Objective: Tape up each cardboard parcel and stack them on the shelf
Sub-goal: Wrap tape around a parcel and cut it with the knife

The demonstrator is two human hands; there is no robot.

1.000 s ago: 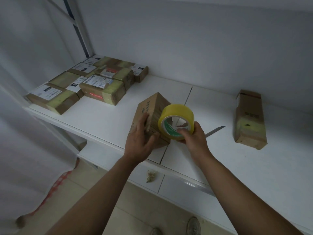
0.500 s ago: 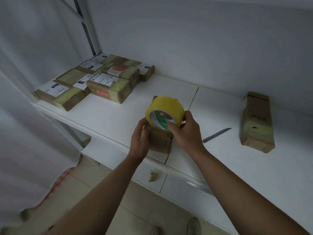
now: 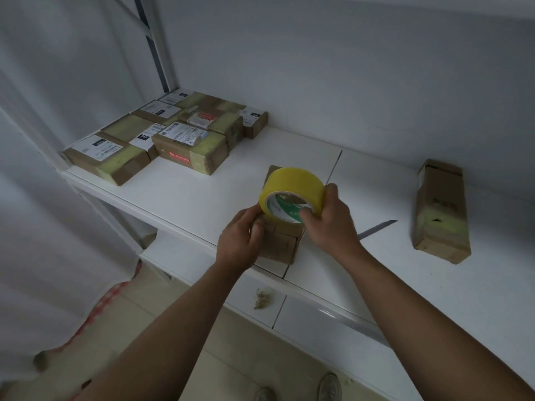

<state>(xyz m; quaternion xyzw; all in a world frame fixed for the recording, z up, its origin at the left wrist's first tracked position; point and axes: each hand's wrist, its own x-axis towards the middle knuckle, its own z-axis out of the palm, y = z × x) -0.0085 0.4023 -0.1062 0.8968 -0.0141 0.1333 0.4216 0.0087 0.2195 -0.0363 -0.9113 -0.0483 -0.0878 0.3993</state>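
Right at the front edge of the white shelf (image 3: pixel 185 204) sits a small cardboard parcel (image 3: pixel 282 247), with the left hand (image 3: pixel 241 244) curled against its near-left corner, fingers bent onto the top. Above it the right hand (image 3: pixel 330 224) holds the yellow tape roll (image 3: pixel 292 195) (thumb hooked into the core, fingers over the rim). A grey blade (image 3: pixel 376 229) lies just beside. Taped parcels (image 3: pixel 162 140) crowd the far-left corner; another box (image 3: pixel 441 212) lies well apart, right.
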